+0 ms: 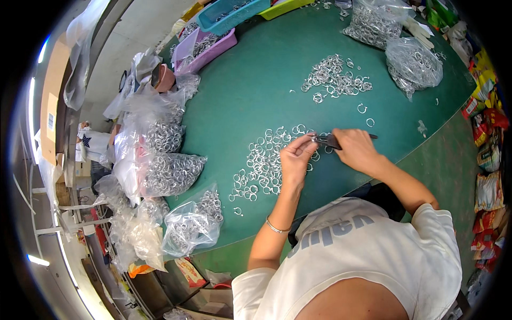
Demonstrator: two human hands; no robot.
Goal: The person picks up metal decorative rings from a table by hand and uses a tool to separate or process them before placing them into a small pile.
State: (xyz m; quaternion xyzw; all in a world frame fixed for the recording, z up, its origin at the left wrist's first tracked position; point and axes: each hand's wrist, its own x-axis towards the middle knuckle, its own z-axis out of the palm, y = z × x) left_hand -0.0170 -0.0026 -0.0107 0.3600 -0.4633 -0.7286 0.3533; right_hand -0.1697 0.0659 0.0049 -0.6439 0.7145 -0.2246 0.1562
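Observation:
My right hand is closed round the dark handles of a pair of pliers, whose jaws point left. At the jaws' tip, my left hand pinches a small silver ring, mostly hidden by the fingers. Under and beside my left hand spreads a loose pile of open silver rings. Another heap of rings lies farther off on the green table. Two single rings sit between that heap and my right hand.
Clear bags full of rings line the table's left side. Two more bags of rings stand at the far right. Purple, blue and yellow-green trays sit along the far left edge. Colourful packages lie beyond the right edge.

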